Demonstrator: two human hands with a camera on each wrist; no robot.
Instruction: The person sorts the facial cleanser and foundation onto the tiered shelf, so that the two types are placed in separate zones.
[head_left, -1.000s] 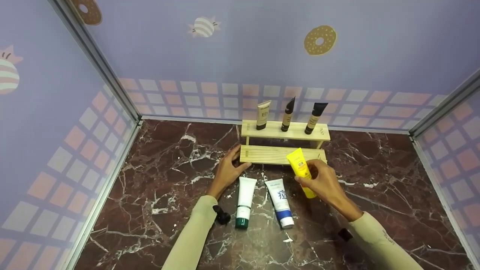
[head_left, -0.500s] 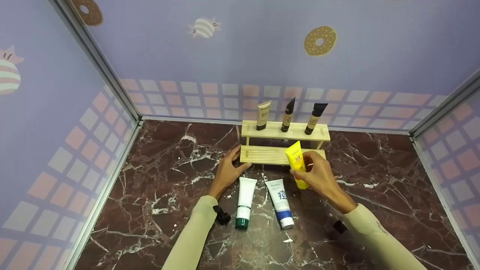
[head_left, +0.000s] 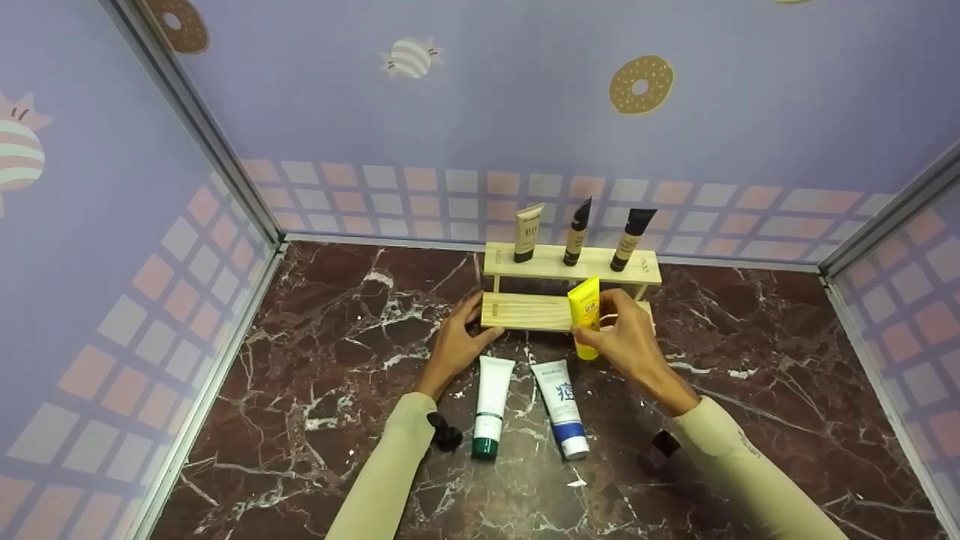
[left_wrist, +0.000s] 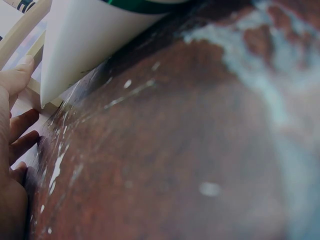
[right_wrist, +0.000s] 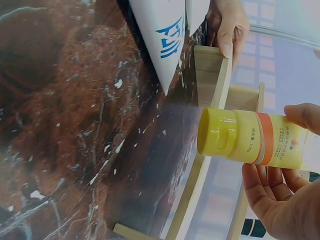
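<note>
In the head view, three beige-and-black tubes [head_left: 528, 228] stand racked; a green-capped tube [head_left: 494, 382] and a blue-banded tube [head_left: 558, 390] lie unracked. The right hand [head_left: 631, 341] pinches the yellow tube [head_left: 584, 304] off the lower tier.

Left wrist: the left hand [left_wrist: 11, 125] grips the wooden rack [left_wrist: 34, 92], fingers spread.

Right wrist: the yellow tube sits between thumb and fingers, cap toward the lower tier.

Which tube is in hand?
The yellow tube, in the right hand; two white tubes lie on the table, three others stand on the rack.
</note>
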